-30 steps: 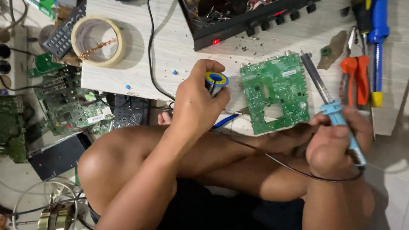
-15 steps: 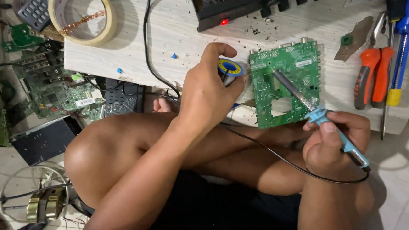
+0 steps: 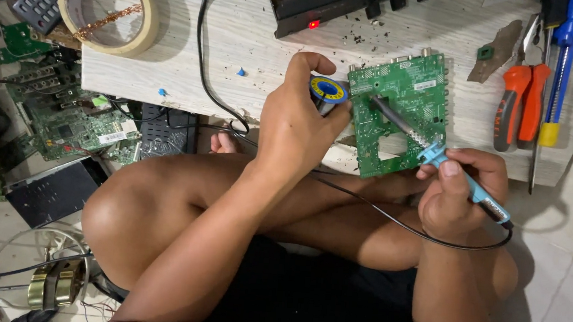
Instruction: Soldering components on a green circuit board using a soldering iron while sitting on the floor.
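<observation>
hands grip tools: left hand (image 3: 299,125) a solder spool (image 3: 327,91), right hand (image 3: 457,193) a soldering iron (image 3: 435,153).

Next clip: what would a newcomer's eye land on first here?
First, the green circuit board at the middle of the pale wooden board, with the blue-handled soldering iron in the right hand touching it. Beside it, the left hand grips a small solder spool. Then the big tape roll at top left and the orange-handled pliers at right.
</observation>
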